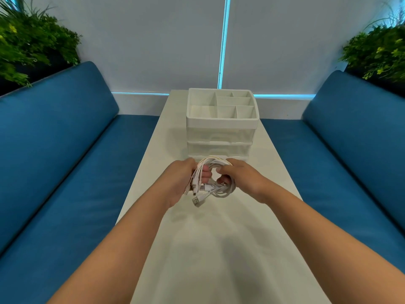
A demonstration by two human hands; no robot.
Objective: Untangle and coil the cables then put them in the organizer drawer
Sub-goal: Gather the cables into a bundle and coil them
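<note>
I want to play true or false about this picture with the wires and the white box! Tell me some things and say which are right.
1. Both hands hold the bundle of white cables. True: the left hand and right hand both grip it.
2. The organizer is black. False: it is white with clear drawers.
3. The compartments on top of the organizer look empty. True.
4. A drawer is pulled wide open. False: both drawers look closed.
5. The benches beside the table are red. False: they are blue.
</note>
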